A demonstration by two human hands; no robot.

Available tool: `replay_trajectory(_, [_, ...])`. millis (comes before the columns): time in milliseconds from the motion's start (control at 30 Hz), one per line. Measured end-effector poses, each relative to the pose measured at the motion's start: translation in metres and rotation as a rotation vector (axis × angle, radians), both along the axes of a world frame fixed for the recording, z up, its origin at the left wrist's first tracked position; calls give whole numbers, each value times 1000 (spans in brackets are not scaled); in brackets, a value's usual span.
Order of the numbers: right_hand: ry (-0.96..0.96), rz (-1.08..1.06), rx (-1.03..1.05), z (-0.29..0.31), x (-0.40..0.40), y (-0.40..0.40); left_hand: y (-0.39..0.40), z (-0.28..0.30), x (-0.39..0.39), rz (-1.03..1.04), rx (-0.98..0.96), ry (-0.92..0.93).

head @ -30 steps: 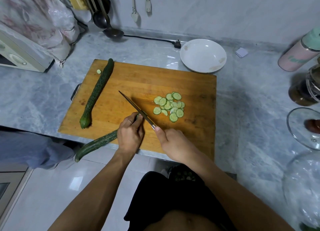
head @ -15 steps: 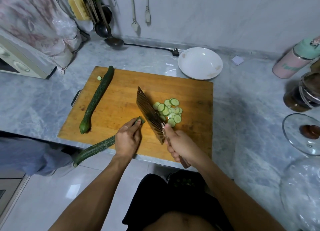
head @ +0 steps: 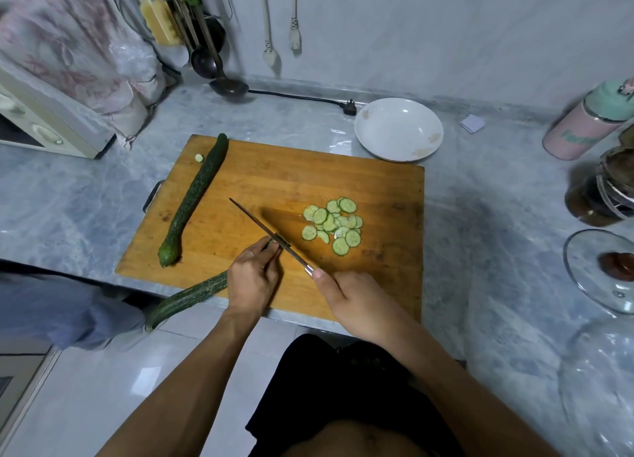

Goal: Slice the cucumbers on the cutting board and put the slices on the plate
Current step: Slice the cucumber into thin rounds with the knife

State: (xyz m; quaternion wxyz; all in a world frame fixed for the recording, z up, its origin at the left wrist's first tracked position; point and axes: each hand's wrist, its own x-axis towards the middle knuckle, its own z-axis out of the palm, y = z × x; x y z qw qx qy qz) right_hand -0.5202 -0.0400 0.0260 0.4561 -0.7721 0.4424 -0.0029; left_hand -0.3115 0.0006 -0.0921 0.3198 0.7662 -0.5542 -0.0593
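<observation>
A wooden cutting board [head: 377,189] lies on the marble counter. My left hand [head: 253,278] holds down a long dark cucumber [head: 187,298] whose tail overhangs the counter edge. My right hand [head: 353,300] grips the handle of a cleaver [head: 266,232], its blade edge-down on the cucumber's cut end by my left fingertips. A pile of several cucumber slices [head: 334,225] lies to the right of the blade. A second whole cucumber [head: 194,199] rests on the board's left side. The white plate [head: 398,129] stands beyond the board's far right corner, with no slices on it.
A small cucumber end piece [head: 199,157] sits at the board's far left. A microwave [head: 41,127] stands at left, ladles [head: 219,75] and a black cord at the back. A pink-green flask [head: 590,120], a dark jar [head: 603,192] and glass lids [head: 607,271] crowd the right.
The cleaver was tilted up with its flat side showing half a second ago; now it is back down, edge-on, at the cucumber's cut end. My left hand stays on the cucumber.
</observation>
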Motion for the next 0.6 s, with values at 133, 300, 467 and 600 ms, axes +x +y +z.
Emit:
replay_trajectory(133, [23,11,14,3,1,-1,0,-1,0,-5,-5,-11])
replay_trajectory(300, [36,-18,60,5,10,0,-1,-4,0,8,-9,-52])
replay_trajectory(467, [57,-77,105,-7,22,3,-2,-6,-2,10,-8,-74])
replay_trajectory(600, [90,-76,73,-18,33,3,-2,-8,-2,8,12,-88])
